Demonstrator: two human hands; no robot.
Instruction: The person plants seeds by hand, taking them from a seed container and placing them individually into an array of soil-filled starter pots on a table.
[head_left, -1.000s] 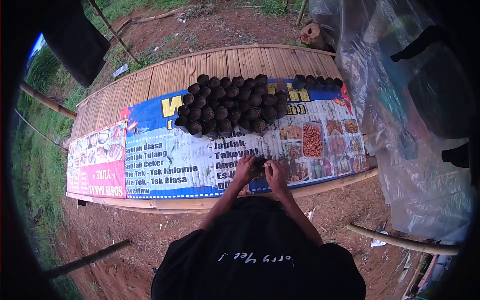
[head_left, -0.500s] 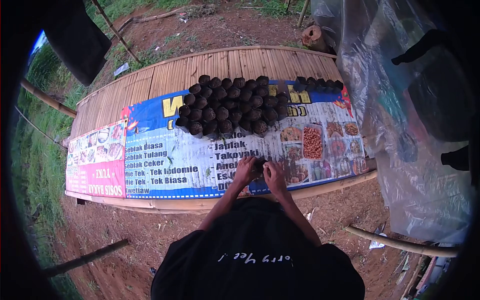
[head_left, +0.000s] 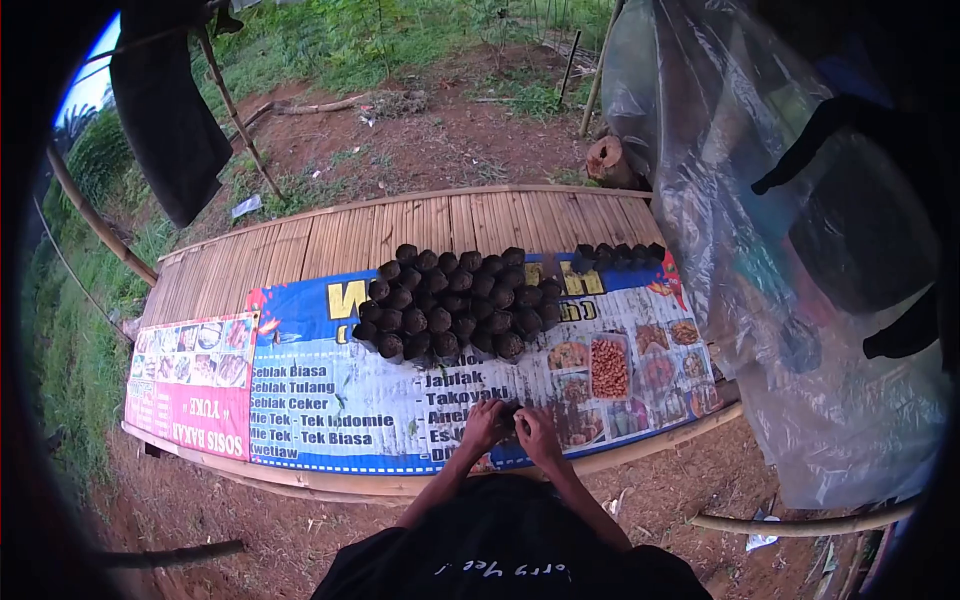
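Close to the table's front edge, my left hand (head_left: pixel 485 424) curls around one side of a small black seedling bag (head_left: pixel 510 411). My right hand (head_left: pixel 538 437) closes on its other side, fingertips at the bag's top. Much of that bag is hidden by my fingers. Beyond my hands stands a tight cluster of similar black seedling bags (head_left: pixel 440 320) filled with dark soil. To the right of my right hand lies a clear tray of reddish-brown peanuts or similar seeds (head_left: pixel 609 368).
A short row of black bags (head_left: pixel 618 257) stands at the back right. The printed banner (head_left: pixel 330 425) covers much of the bamboo table (head_left: pixel 350 232). Clear plastic sheeting (head_left: pixel 740 420) hangs along the right side. Dark cloth (head_left: pixel 168 125) hangs at upper left.
The head view has tilted up, so the table and hands appear lower in the picture. Both hands stay around the small black bag, with the fingers shifted slightly.
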